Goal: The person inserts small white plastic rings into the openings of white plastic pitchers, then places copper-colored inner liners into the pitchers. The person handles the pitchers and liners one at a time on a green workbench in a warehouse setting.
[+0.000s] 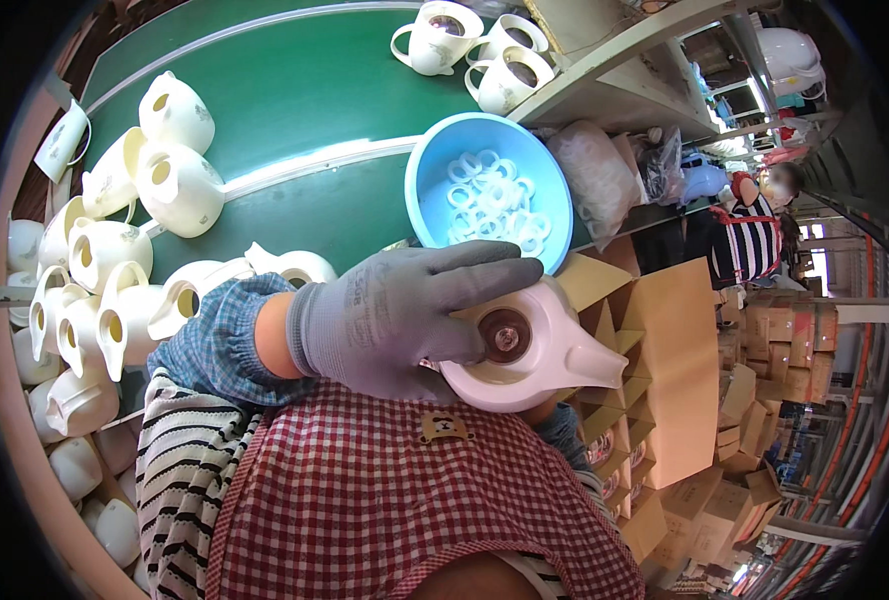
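A pale pink kettle body (590,365) with a pointed spout is in front of my apron, its spout toward the right. Its round mouth faces up and shows a brownish, shiny inside with a small round fitting. My left hand (395,310), in a grey glove, is closed on the near-left side of this kettle body. Two of its fingers stretch across the top, and the others curl at the rim. My right hand is hidden beneath the kettle body; only a bit of wrist and blue checked sleeve (563,428) shows. Just beyond, a blue basin (420,190) holds several white rings (490,190).
Cream kettle bodies (180,190) crowd the left side of the green belt (295,85); several more stand at its far end. At right is an open carton (670,370) with dividers. Farther right, a person in stripes (750,240) is near stacked boxes (790,335).
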`<move>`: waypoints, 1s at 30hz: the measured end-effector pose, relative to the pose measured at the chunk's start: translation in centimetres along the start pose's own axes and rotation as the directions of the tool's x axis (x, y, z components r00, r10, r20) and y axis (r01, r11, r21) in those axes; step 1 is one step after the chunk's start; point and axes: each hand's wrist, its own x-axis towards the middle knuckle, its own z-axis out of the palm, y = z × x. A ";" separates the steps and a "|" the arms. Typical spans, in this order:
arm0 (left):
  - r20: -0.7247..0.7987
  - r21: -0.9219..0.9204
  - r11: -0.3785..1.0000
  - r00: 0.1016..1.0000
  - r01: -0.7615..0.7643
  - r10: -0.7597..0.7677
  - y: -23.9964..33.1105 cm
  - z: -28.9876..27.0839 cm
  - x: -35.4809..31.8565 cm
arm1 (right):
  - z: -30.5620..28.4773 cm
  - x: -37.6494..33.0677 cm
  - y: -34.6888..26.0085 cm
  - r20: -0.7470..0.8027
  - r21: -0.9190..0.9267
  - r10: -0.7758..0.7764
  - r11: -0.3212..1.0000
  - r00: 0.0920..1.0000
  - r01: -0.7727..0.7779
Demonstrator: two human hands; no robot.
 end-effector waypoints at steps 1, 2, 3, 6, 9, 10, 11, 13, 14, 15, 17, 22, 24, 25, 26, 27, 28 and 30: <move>0.012 0.021 1.000 1.000 0.005 -0.005 0.0 0.0 0.1 | 0.1 0.0 0.1 -0.016 0.013 0.003 1.000 1.000 -0.003; 0.025 0.041 0.999 1.000 0.010 -0.011 -0.1 0.0 0.2 | 0.3 0.1 0.4 -0.031 0.025 0.007 1.000 1.000 -0.007; 0.030 0.067 0.998 0.999 0.023 -0.025 -0.1 0.0 0.3 | 0.6 0.1 0.5 -0.049 0.042 0.014 0.999 0.999 -0.012; 0.017 0.135 0.989 0.998 0.061 -0.064 -0.9 0.1 0.4 | 1.6 0.5 1.3 -0.137 0.140 0.057 0.990 0.989 -0.037; -0.135 0.062 0.990 0.983 0.130 -0.121 -2.9 0.6 -1.2 | 2.0 0.6 2.2 -0.241 0.356 0.178 0.931 0.954 -0.083; -0.177 0.019 0.978 0.963 0.209 -0.203 -3.3 0.2 -2.0 | 1.8 0.4 2.1 -0.267 0.462 0.255 0.880 0.929 -0.109; -0.214 -0.032 0.958 0.935 0.284 -0.284 -4.0 0.0 -2.9 | 1.5 -0.2 1.6 -0.285 0.565 0.342 0.815 0.895 -0.131; -0.293 -0.189 0.920 0.874 0.344 -0.387 -5.7 0.8 -5.9 | 0.9 -0.3 2.0 -0.207 0.743 0.408 0.657 0.889 -0.129; -0.324 -0.276 0.890 0.837 0.362 -0.441 -6.5 1.8 -6.7 | 0.6 -0.5 2.9 -0.157 0.815 0.406 0.569 0.901 -0.114; -0.358 -0.363 0.853 0.789 0.375 -0.499 -6.9 2.8 -7.6 | -0.3 0.6 5.0 -0.030 0.905 0.329 0.410 0.944 -0.114; -0.443 -0.404 0.852 0.744 0.332 -0.500 -8.6 3.8 -8.6 | -1.3 3.9 6.2 0.082 0.898 0.343 0.381 0.936 -0.218; -0.608 -0.470 0.648 0.312 0.599 -0.730 -9.5 3.0 -9.5 | -0.6 20.0 6.8 0.028 0.184 -0.108 0.978 0.994 0.101; -0.558 -0.302 0.633 0.406 0.713 -0.724 -9.2 2.5 -11.9 | 0.3 26.8 9.1 0.030 -0.209 -0.473 0.859 0.881 0.468; -0.488 -0.182 0.638 0.495 0.748 -0.719 -9.4 3.1 -13.2 | 1.2 29.5 11.8 0.069 -0.337 -0.493 0.807 0.867 0.486; -0.440 -0.213 0.631 0.503 0.746 -0.744 -9.4 4.1 -13.8 | 2.5 31.6 14.7 0.086 -0.460 -0.420 0.787 0.903 0.410; -0.380 -0.178 0.602 0.510 0.778 -0.772 -9.3 4.9 -14.3 | 3.7 33.2 16.7 0.129 -0.563 -0.303 0.761 0.944 0.321; -0.349 -0.140 0.590 0.518 0.795 -0.781 -9.0 5.0 -14.2 | 4.5 34.4 18.2 0.164 -0.597 -0.204 0.758 0.965 0.262; -0.327 -0.044 0.582 0.539 0.812 -0.776 -8.5 5.3 -13.7 | 6.0 36.3 21.0 0.227 -0.682 -0.039 0.707 0.973 0.188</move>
